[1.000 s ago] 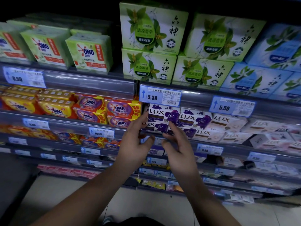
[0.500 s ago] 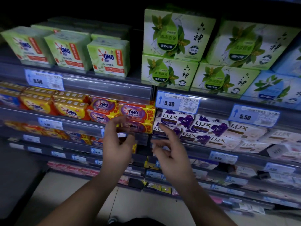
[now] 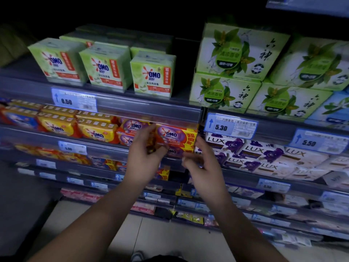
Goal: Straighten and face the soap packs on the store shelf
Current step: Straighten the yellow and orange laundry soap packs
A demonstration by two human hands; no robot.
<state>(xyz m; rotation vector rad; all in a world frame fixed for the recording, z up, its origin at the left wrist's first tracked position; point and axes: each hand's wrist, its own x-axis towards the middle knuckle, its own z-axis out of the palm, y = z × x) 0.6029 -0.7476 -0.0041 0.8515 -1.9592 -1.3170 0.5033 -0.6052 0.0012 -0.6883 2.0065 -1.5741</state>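
Top shelf: three green OMO packs (image 3: 153,74) fronting, more dim behind, count unclear. Four green leaf-print boxes (image 3: 239,52), stacked two over two. Three readable price tags (image 3: 231,126). Two hands: left hand (image 3: 145,157), right hand (image 3: 204,167). Purple LUX packs (image 3: 262,152) partly hidden, uncounted.

price tags: 8.50 (image 3: 74,100) | 5.30 (image 3: 231,125) | 5.50 (image 3: 319,141) | pale tiled floor (image 3: 166,241) below
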